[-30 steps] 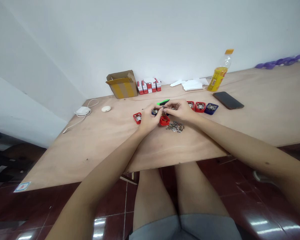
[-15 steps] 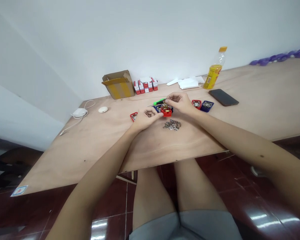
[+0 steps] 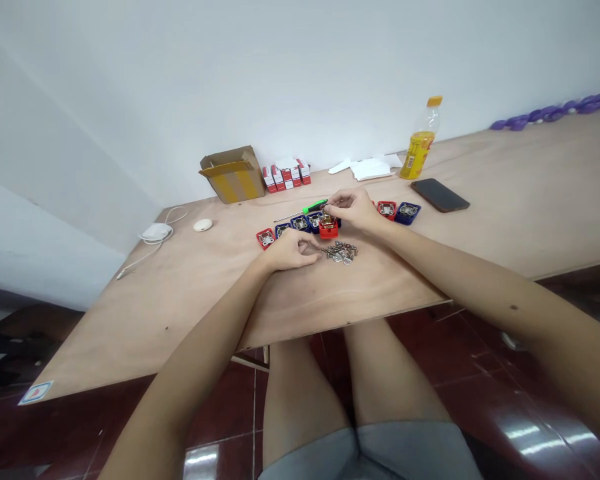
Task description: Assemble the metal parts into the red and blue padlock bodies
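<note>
The hands are apart. The right hand [image 3: 353, 209] pinches its fingertips just above a red plastic tray [image 3: 329, 230] beside a green-handled screwdriver [image 3: 314, 207]; whether they grip anything is too small to tell. The left hand [image 3: 291, 250] rests loosely curled on the plywood bench [image 3: 180, 300], just beside a pile of small metal fittings [image 3: 340, 253]. Red and blue trays [image 3: 300, 223] with metal latches run in a row across the middle, and two more [image 3: 397, 211] lie right of the right hand. At the back stand an open cardboard box [image 3: 233, 175], small red-and-white cartons [image 3: 283, 176] and a yellow-labelled bottle [image 3: 419, 141], its print too small to read. A dark smartphone [image 3: 439, 195] lies at right.
</note>
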Demonstrator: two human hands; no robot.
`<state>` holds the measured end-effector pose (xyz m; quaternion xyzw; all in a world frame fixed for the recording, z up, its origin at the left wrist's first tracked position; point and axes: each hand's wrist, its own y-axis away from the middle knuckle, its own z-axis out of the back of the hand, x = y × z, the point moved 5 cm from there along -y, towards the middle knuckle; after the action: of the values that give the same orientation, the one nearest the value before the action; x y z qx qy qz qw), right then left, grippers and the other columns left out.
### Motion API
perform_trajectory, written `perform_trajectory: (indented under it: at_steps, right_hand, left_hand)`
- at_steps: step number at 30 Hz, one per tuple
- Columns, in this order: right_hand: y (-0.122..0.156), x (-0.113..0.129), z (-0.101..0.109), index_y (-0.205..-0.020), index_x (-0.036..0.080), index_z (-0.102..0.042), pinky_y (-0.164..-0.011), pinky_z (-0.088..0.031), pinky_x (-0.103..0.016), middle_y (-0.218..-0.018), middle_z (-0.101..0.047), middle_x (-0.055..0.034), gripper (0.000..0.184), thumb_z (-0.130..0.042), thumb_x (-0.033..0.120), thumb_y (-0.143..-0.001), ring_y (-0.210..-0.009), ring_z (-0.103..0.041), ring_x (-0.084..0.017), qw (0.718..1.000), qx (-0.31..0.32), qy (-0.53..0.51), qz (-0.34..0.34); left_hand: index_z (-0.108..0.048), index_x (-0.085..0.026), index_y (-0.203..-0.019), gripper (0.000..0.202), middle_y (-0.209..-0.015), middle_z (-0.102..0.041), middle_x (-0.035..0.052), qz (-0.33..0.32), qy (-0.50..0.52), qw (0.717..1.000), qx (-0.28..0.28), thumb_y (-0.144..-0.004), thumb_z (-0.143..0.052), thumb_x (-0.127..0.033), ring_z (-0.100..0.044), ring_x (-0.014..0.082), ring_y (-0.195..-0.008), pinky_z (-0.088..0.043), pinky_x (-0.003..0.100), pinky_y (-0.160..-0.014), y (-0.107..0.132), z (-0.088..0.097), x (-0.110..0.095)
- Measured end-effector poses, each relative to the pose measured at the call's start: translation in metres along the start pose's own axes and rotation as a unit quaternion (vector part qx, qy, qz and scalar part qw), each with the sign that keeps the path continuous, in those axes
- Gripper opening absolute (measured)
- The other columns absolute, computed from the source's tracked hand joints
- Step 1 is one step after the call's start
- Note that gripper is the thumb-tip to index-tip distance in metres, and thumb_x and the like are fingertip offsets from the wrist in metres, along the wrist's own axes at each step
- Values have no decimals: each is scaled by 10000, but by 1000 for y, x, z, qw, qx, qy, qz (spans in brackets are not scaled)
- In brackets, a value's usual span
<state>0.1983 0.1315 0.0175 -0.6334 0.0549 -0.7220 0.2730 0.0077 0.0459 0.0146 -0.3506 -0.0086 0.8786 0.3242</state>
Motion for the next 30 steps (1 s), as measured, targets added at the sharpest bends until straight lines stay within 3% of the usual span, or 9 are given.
perform_trajectory:
  at_steps: [9,14,22,30]
  right_hand:
    - [-3,2,3,-811,223,-740,-835,-614,-462,-886,-777,-102,288,-882,467,-760,-849,-713,-260,1000,-22,-9,4]
    - [-5,-1,3,-824,221,-738,-831,-617,-454,-889,-786,-97,279,-882,454,-773,-835,-713,-252,999,-21,-15,21]
    - [-5,-3,4,-825,197,-739,-760,-602,-382,-841,-774,-75,256,-886,396,-758,-780,-705,-216,999,-32,-24,32]
    - [-4,-2,2,-826,193,-745,-753,-600,-374,-837,-770,-64,274,-885,418,-758,-751,-676,-194,999,-20,-26,25]
  left_hand:
    - [-836,-242,-1206,360,-534,-489,-63,-3,-58,998,4,-889,-688,-325,-417,141,-492,-387,285,-604,-2,-6,-6]
    - [-846,-256,-1141,302,-564,-526,-45,-15,-82,996,17,-920,-648,-309,-463,155,-517,-376,288,-614,-4,-10,-10]
    - [-812,-191,-1025,218,-663,-642,-15,18,-95,995,18,-926,-643,-287,-567,143,-603,-399,276,-652,-1,-5,-8]
    - [-799,-191,-929,168,-885,-733,49,-58,-93,994,3,-842,-657,-169,-625,161,-732,-479,281,-700,-3,-3,-10]
